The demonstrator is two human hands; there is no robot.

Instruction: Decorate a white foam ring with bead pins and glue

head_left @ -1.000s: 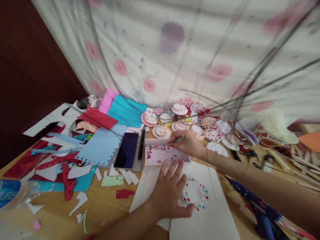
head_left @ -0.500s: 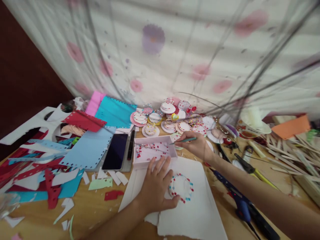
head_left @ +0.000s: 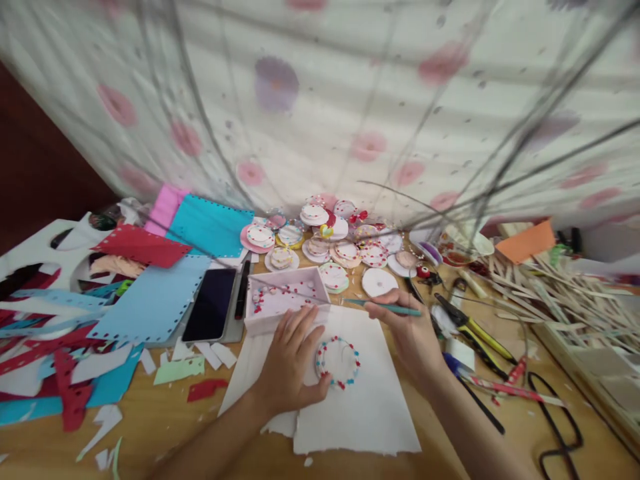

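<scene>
Loosely, a ring of beads (head_left: 357,363) lay on white paper (head_left: 370,413), between two bare hands.
The left hand (head_left: 287,367) was spread and gripped nothing, its thumb at the ring's edge, though whether it touched I could not tell; the right hand (head_left: 410,337) pinched a thin teal tool (head_left: 403,309), its tip clear of the ring. The ring looked very light, springy and easily bent out of round, so a gentle pinch on its outer rim seemed the best hold. Around the paper, the wooden desk (head_left: 160,413) was littered with scraps (head_left: 180,369); just past the left hand stood a shallow box (head_left: 263,325) of loose beads, a phone (head_left: 210,305) to its left, decorated paper discs (head_left: 314,215) behind, and a flowered curtain (head_left: 320,100) at the back.
</scene>
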